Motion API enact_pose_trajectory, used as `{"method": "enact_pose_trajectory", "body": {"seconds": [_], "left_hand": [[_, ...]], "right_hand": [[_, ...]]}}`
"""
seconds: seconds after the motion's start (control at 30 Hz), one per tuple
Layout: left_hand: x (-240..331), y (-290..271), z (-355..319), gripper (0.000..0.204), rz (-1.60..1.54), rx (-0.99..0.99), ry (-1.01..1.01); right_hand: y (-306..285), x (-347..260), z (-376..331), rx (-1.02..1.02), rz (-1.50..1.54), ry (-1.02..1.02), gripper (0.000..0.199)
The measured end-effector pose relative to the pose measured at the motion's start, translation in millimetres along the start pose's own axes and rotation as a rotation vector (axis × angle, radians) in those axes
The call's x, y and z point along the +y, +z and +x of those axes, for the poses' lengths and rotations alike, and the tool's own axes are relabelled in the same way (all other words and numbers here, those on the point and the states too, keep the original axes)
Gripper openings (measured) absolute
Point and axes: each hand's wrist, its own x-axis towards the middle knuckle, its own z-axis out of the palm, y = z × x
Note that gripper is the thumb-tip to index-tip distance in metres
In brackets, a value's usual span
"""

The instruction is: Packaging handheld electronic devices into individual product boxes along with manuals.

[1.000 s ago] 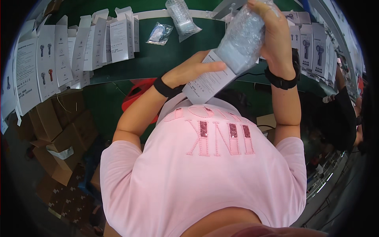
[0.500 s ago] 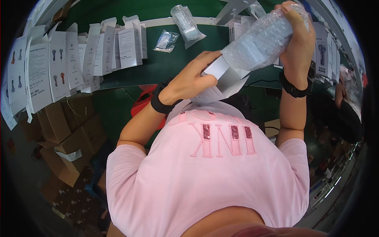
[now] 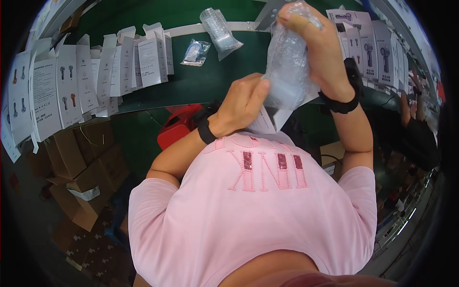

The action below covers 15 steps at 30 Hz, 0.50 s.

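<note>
My right hand (image 3: 318,52) is closed round the top of a bubble-wrapped package (image 3: 287,71), which stands nearly upright in front of my chest. The package's lower end sits at the mouth of a white carton (image 3: 262,122); how far inside it reaches is hidden. My left hand (image 3: 243,101) grips the carton from its left side, with the fingertips close to the bubble wrap. Beyond the left hand, another bubble-wrapped package (image 3: 221,33) and a small clear bag with a blue and white item (image 3: 195,52) lie on the green table (image 3: 191,86).
Opened white cartons (image 3: 67,81) stand in a row along the left of the table. More printed cartons (image 3: 370,50) stand at the right, behind my right hand. A metal bracket (image 3: 270,14) rises at the back. Brown cardboard boxes (image 3: 86,167) and a red object (image 3: 179,125) are below the table edge.
My right hand has moved left and tipped the bubble-wrapped package from a slant to nearly upright. The carton in my left hand has tilted with it and now shows less.
</note>
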Motion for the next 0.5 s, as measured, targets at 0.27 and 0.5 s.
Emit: {"method": "enact_pose_trajectory", "body": {"seconds": [0.27,0.5], "left_hand": [[-18.3,-23.5,-15.5,0.047,0.131,0.166,0.098],[-37.4,-30.3,-27.4,0.045,0.01,0.228,-0.276]], "right_hand": [[2.9,20.2,13.8,0.326,0.408,-0.008,0.02],[28.8,15.5,7.1,-0.043,0.442,-0.252,0.016]]}}
